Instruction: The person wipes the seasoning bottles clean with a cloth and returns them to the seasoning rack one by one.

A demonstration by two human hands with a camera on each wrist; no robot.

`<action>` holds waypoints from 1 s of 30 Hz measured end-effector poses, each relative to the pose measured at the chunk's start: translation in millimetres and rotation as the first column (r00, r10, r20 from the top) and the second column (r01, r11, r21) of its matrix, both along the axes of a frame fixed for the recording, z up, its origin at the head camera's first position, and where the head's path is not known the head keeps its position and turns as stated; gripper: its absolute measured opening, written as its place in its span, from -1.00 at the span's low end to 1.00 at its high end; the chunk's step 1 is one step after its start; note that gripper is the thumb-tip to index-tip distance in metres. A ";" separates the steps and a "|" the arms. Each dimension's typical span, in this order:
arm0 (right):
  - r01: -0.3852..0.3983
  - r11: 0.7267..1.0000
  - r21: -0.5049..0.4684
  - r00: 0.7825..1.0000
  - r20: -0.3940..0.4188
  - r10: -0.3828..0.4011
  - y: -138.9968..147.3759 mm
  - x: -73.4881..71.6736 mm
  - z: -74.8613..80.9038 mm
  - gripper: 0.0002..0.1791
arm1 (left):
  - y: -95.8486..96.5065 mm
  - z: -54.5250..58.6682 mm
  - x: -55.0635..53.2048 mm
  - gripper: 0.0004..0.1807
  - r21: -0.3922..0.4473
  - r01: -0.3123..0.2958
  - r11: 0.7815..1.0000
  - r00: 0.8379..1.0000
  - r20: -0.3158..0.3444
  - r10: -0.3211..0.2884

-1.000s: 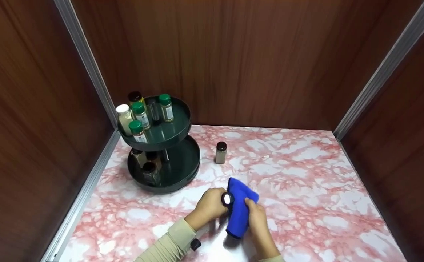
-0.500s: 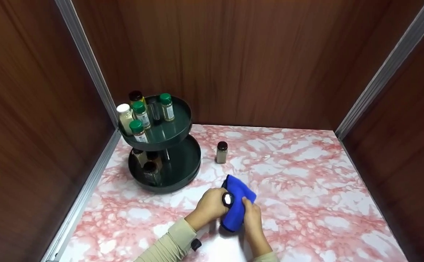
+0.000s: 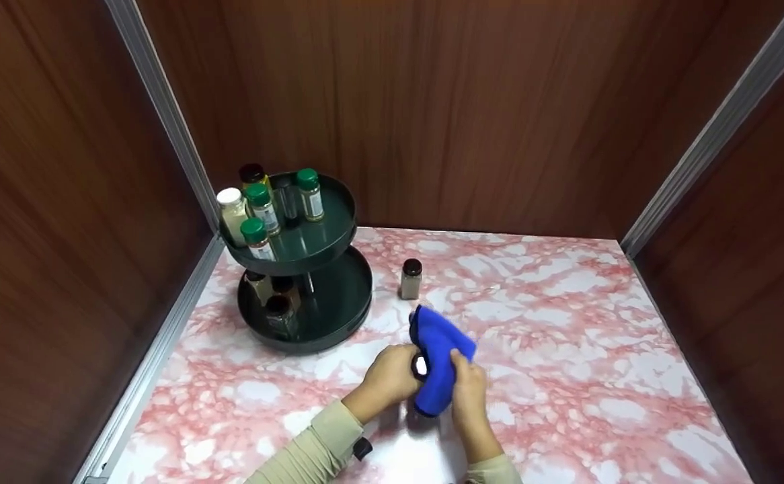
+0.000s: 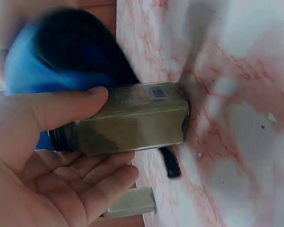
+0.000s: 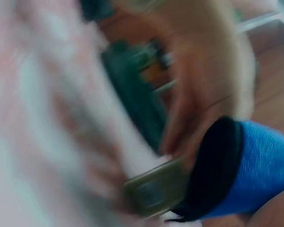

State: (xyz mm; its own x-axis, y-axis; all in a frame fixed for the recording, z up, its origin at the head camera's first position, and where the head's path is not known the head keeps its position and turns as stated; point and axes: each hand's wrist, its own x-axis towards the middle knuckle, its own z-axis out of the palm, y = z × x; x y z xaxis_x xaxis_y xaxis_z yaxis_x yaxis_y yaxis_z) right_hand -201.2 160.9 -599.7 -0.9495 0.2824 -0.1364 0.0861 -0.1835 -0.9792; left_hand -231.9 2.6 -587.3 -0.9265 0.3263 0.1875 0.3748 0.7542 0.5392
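Note:
My left hand (image 3: 388,373) grips a spice jar (image 4: 132,120) of greenish-brown powder, its thumb on one face and fingers on the other. The jar's dark lid (image 3: 420,366) shows beside the hand in the head view, while the glass body is mostly hidden there. In my right hand (image 3: 471,396) is a blue cloth (image 3: 439,363) with black edging, thumb on top, lying against the jar's side. The right wrist view is blurred, with the cloth's dark border (image 5: 217,163) overlapping the jar (image 5: 154,191).
Beyond the hands stands another dark-capped spice jar (image 3: 411,285). To the left is a two-tier dark green round rack (image 3: 325,252); several green-, white- and dark-capped bottles fill its upper tier, with dark-capped jars (image 3: 279,316) below. Wood-look panels (image 3: 473,114) enclose the marbled table (image 3: 553,323).
The right hand and blue cloth have shifted a little away from the person and leftward along the jar. The left hand and its jar stay almost in place.

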 end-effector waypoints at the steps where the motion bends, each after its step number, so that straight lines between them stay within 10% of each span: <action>1: -0.004 1.000 0.011 1.000 0.026 0.004 -0.6 -0.8 -6.9 -0.58 | 0.3 -0.7 0.5 -0.72 -0.009 -0.001 1.000 1.000 -0.001 0.001; 10: -0.026 1.000 0.011 0.993 0.116 0.025 4.5 22.9 -13.9 -0.57 | -3.1 -3.0 2.4 -0.65 0.024 -0.002 1.000 0.998 0.057 0.001; 23: 0.061 0.962 -0.267 0.998 0.000 -0.063 26.2 21.0 0.1 -0.68 | -10.4 -7.4 -13.4 -0.50 0.235 0.139 0.962 0.958 0.215 -0.191; 30: 0.062 0.957 -0.283 0.998 -0.013 -0.069 29.7 20.7 0.8 -0.66 | -2.4 -15.4 0.6 -0.24 0.226 0.039 0.973 0.989 0.133 -0.071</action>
State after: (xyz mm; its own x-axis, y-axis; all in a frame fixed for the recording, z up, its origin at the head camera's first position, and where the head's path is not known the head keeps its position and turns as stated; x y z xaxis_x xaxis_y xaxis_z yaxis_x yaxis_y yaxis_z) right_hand -180.5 190.6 -598.9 -0.9340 0.2975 -0.1980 0.0429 -0.4567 -0.8886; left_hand -231.4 0.3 -602.7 -0.9303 0.3423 0.1320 0.3221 0.5898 0.7405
